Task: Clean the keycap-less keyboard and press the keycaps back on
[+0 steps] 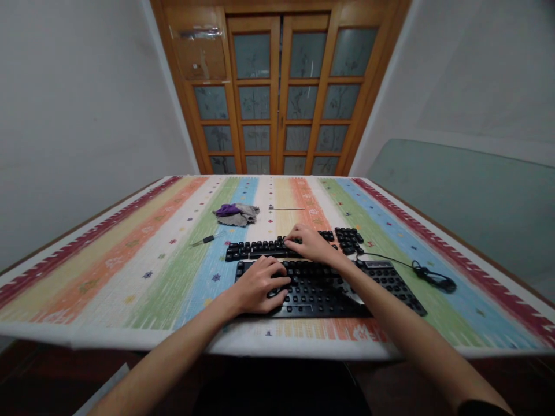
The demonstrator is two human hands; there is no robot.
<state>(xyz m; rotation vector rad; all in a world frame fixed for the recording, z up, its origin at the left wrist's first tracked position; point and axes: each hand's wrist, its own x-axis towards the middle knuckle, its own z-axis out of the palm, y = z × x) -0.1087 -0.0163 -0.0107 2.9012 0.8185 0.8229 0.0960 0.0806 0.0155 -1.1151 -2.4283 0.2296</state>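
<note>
Two black keyboards lie flat, parallel: the near keyboard (329,289) under the left hand (259,285), the far keyboard (260,249) under the right hand (313,244).

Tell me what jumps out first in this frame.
The bright rainbow-striped woven tablecloth covering the whole table grabs the eye, with two black computer keyboards at its centre. The left hand rests on the near black keyboard; the right hand lies on the far black keyboard. Behind them lie a crumpled grey-and-purple cloth and, to the left, a small black-handled screwdriver.
</note>
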